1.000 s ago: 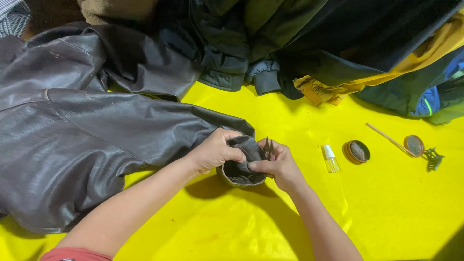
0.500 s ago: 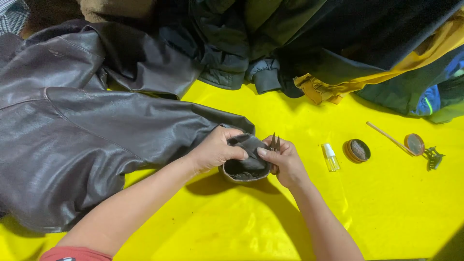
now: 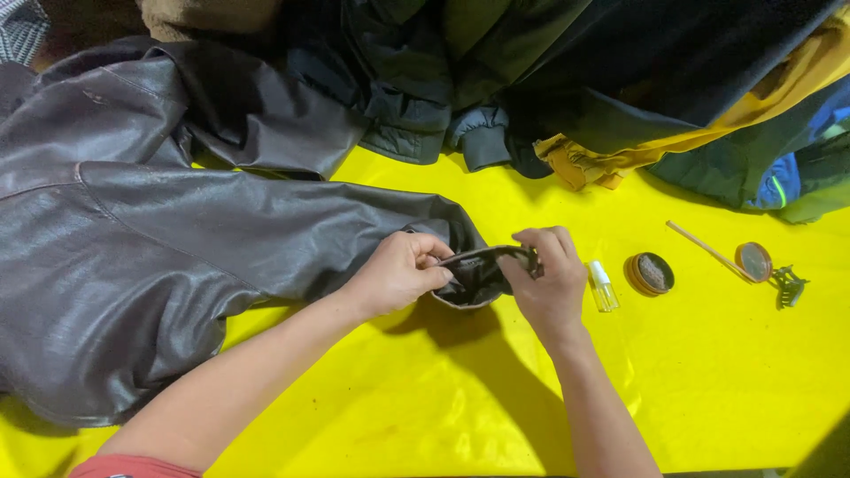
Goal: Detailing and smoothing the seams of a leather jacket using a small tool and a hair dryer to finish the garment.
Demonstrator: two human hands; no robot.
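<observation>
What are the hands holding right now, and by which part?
Both hold the dark leather jacket by its sleeve cuff: left hand pinches the near-left edge, right hand the right edge.

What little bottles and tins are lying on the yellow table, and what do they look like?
Small spray bottle: lying just right of the right hand, clear with a white cap.
Round tin: right of the bottle, open, orange-brown rim, dark inside.
Round lid: further right, orange rim, grey face, beside a thin wooden stick.
No labels, signs or screens show.
</observation>
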